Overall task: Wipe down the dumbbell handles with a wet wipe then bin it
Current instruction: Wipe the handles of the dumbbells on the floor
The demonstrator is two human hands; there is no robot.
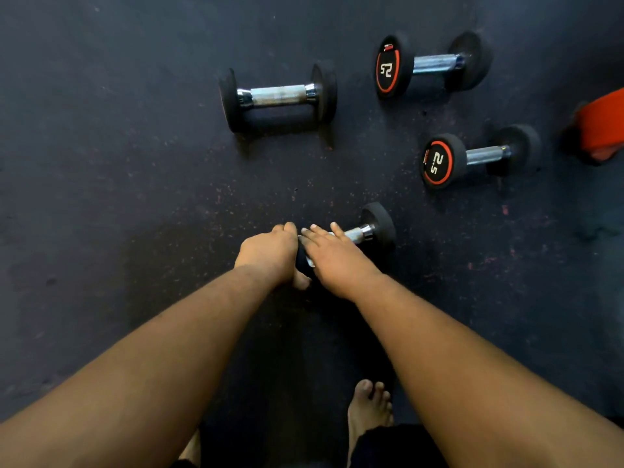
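A small black dumbbell [376, 228] lies on the dark rubber floor in front of me. My left hand [270, 253] grips its near end, which is hidden under the hand. My right hand [334, 256] lies over the chrome handle with a white wet wipe [309, 261] pressed beneath the fingers; only a sliver of the wipe shows. Three more dumbbells lie farther off: a larger one [278, 96] at centre, one marked 2.5 [432, 64] at upper right, and another marked 2.5 [479, 157] below it.
An orange object [599, 126] sits at the right edge, cut off by the frame. My bare foot [369, 410] stands on the floor below the hands. Speckled dark floor [118, 146] spreads to the left.
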